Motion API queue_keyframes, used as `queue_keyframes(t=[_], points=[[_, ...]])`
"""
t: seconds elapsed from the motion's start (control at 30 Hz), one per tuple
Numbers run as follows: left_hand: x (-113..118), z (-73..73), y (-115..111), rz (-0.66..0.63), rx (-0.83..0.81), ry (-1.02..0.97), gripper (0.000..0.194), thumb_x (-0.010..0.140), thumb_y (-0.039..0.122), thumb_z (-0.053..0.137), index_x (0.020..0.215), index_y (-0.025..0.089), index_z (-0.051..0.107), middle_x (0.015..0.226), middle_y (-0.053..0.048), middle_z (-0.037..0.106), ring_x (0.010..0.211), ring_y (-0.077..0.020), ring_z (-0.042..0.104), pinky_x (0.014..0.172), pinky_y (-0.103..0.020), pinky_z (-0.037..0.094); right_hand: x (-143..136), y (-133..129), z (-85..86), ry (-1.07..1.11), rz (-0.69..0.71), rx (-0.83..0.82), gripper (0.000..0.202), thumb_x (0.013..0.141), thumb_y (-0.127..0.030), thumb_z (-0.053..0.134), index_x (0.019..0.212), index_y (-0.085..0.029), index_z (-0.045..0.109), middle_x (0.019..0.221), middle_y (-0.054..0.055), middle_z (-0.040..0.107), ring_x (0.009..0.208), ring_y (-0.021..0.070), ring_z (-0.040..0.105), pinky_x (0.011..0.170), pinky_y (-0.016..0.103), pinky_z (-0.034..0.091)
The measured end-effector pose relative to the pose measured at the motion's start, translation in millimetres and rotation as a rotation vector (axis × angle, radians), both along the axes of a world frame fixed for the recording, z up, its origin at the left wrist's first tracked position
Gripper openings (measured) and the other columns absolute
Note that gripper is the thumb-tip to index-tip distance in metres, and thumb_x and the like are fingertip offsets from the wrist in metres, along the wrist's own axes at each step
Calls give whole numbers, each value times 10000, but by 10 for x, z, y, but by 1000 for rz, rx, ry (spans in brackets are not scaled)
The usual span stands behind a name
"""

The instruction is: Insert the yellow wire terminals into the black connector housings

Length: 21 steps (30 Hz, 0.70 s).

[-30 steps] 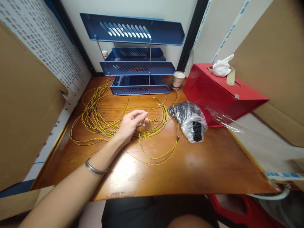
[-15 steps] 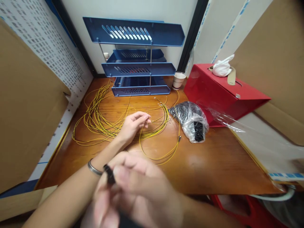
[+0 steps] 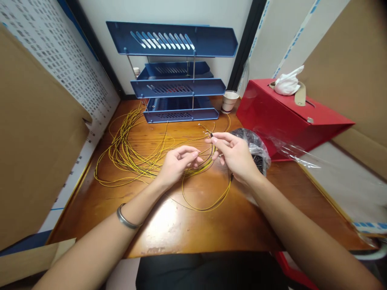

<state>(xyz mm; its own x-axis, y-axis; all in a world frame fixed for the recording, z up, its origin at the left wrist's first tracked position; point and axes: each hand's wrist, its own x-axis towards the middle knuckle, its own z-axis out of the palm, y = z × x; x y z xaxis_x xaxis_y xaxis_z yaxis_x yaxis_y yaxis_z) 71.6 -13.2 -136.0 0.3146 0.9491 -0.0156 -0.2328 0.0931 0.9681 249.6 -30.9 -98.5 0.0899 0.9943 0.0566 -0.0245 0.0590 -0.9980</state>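
My left hand [image 3: 180, 163] is closed in a pinch over the wires, and a thin yellow wire [image 3: 183, 193] runs up into its fingers. Just right of it, my right hand [image 3: 237, 155] grips a small black connector housing [image 3: 211, 135] between thumb and fingertips. Metal-tipped wire ends [image 3: 207, 132] show beside the housing. A large loose coil of yellow and black wires [image 3: 121, 147] spreads left of and beneath my hands. Another small dark connector [image 3: 231, 177] sits on a wire loop below my right hand. Behind that hand, a clear plastic bag [image 3: 264, 155] of black pieces is partly hidden.
A blue tiered tray [image 3: 181, 117] stands at the back of the wooden table [image 3: 193, 233], with a paper cup [image 3: 229, 101] beside it. To the right is a red tissue box [image 3: 272, 108]. Cardboard [image 3: 36, 133] flanks the left side.
My right hand has moved from close to the camera, forward and right, to beside my left hand, with the black housing in its fingers. My left hand has shifted slightly right.
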Motion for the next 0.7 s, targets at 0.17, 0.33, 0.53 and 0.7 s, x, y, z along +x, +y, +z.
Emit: queue_keyframes(t=[0.17, 0.33, 0.53, 0.7], points=[[2, 56, -41, -12, 56, 62, 409, 687, 483, 866, 828, 131, 714, 749, -84, 769, 622, -140, 648, 653, -275, 531, -34, -83, -181, 9, 103, -76, 375, 855, -477, 694, 984, -198, 479, 1132, 160, 760, 432, 101, 626, 327, 196, 314], [-24, 87, -48, 1, 180, 92, 372, 734, 477, 832, 801, 132, 708, 743, -69, 755, 601, -129, 630, 628, -261, 528, -74, -111, -242, 73, 142, -140, 376, 846, -476, 711, 962, -218, 463, 939, 53, 783, 371, 95, 588, 331, 191, 358], [-20, 61, -94, 36, 316, 199, 265, 850, 396, 726, 808, 138, 684, 736, -50, 737, 617, -115, 616, 622, -229, 514, -128, -139, -274, 117, 29, -108, 419, 721, -530, 829, 833, -173, 642, 644, -37, 638, 405, 52, 513, 346, 156, 326], [-21, 46, -120, -4, 399, 326, 201, 860, 324, 686, 807, 133, 719, 762, -62, 755, 687, -138, 667, 665, -235, 526, -149, -159, -284, 144, 5, -86, 431, 681, -531, 862, 798, -159, 678, 580, -34, 618, 389, 60, 505, 342, 167, 310]])
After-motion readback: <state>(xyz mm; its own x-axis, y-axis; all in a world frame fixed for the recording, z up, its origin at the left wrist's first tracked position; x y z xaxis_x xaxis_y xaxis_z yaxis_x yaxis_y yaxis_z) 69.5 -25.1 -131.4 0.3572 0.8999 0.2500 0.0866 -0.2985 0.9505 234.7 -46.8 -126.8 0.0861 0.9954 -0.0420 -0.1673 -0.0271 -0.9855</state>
